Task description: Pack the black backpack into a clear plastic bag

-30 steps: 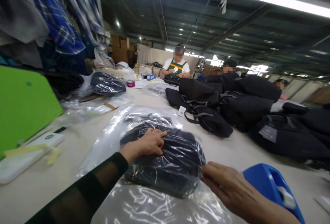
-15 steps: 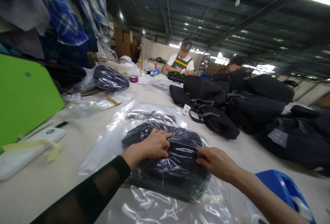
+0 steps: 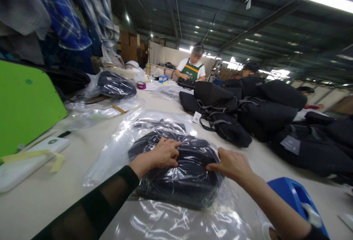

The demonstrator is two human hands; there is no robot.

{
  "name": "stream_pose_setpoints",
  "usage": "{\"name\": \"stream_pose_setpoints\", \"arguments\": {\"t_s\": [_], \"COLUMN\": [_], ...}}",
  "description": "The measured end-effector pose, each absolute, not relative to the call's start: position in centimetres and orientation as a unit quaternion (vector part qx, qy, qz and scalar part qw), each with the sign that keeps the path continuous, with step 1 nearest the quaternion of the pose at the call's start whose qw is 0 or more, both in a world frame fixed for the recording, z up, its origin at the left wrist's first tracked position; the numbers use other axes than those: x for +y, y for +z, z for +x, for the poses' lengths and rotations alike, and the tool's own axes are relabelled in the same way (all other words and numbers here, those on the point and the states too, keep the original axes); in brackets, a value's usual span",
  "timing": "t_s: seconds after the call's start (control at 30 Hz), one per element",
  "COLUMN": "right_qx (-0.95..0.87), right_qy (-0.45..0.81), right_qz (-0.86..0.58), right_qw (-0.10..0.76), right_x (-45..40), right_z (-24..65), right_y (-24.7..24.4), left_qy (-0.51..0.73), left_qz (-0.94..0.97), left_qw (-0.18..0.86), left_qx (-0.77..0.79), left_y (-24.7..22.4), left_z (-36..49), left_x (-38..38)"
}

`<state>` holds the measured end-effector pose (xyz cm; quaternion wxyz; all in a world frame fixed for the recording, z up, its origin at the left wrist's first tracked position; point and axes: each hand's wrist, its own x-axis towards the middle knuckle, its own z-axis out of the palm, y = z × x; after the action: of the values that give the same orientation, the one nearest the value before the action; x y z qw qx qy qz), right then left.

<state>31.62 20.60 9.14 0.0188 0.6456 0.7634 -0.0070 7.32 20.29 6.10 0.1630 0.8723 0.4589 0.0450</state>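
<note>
"Where's the black bag (image 3: 190, 192)?"
"On the table (image 3: 271, 159), in clear plastic (image 3: 176, 175). The left hand (image 3: 164, 153) presses its top, fingers bent. The right hand (image 3: 235, 163) touches its right end, thumb and fingers spread."
"Are those 2 pinching?"
"I can't tell."

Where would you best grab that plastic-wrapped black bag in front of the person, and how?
Probably by its left and right ends, one hand from each side: the black bag lies flat, looks wider than it is deep, and has rounded ends. The left hand rests on top, the right hand at the right end. The clear film is creased, so pinching it alone might slip.
</note>
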Motion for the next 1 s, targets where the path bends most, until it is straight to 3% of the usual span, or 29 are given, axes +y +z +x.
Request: {"name": "stream_pose_setpoints", "arguments": {"t_s": [0.13,0.23,0.37,0.47,0.77,1.0], "right_qx": [0.748,0.727,0.811,0.843,0.866,0.858], "right_qy": [-0.037,0.038,0.165,0.251,0.221,0.277], "right_qz": [0.660,0.666,0.491,0.389,0.335,0.339], "right_qw": [-0.052,-0.162,-0.272,-0.275,-0.298,-0.267], "right_x": [21.3,19.1,14.6,13.0,13.2,12.5], "right_z": [33.7,34.2,32.1,30.5,32.2,30.3], "right_y": [8.2,6.9,3.1,0.5,3.4,-0.1], "left_qy": [0.047,0.050,0.052,0.050,0.050,0.044], "left_qz": [0.866,0.864,0.863,0.863,0.856,0.854], "left_qw": [0.163,0.164,0.162,0.157,0.161,0.163], "left_qx": [0.470,0.473,0.476,0.477,0.488,0.493], "left_y": [6.1,5.9,5.9,5.9,6.1,6.4], "left_z": [7.5,7.5,7.6,7.6,7.7,7.8], "left_x": [20.3,20.3,20.3,20.3,20.1,19.9]}}
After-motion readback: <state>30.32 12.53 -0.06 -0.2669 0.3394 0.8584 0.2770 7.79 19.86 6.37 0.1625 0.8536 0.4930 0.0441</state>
